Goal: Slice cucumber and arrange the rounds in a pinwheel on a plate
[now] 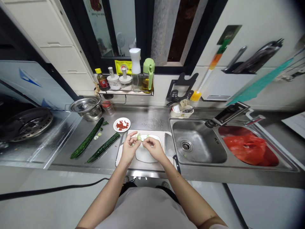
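A thin, pale green cucumber slice (139, 137) is pinched at the fingertips of my left hand (129, 149). My right hand (154, 148) meets it from the other side, its thumb and fingers closed on a small pale green piece that looks like cucumber too. Both hands hover over a white plate (147, 158), which rests on a light cutting board (131, 165). Along the board's right side lies a wide-bladed knife (169, 145) with a black handle. To the left, two whole cucumbers (89, 140) lie on the steel counter, with cut ends (96, 137) near them.
A small white plate of red bits (122, 125) sits behind the board. Further left stand a lidded steel pot (87, 108) and a red-capped jar (108, 107). The double sink (200, 143) is at right, with a red plastic bag (247, 148). A seasoning shelf (126, 92) hangs behind.
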Motion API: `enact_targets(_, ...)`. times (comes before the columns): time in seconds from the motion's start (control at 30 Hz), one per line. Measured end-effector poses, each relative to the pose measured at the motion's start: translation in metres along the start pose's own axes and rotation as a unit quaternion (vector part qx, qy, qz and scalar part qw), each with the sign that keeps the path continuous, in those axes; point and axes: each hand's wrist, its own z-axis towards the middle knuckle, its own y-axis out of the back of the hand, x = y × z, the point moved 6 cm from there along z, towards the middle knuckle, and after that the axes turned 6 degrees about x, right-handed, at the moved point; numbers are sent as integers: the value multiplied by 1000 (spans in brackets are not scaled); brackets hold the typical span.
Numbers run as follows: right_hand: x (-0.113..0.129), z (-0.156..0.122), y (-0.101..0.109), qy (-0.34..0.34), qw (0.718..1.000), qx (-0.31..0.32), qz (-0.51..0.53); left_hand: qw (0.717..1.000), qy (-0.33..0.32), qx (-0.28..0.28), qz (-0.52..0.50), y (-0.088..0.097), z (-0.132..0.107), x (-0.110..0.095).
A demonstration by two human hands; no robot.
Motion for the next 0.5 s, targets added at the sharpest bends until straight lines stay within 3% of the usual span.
enact_targets(0.5,-8,1,2,-25,999,17,37,1000,3,-15,26,-1,1,10)
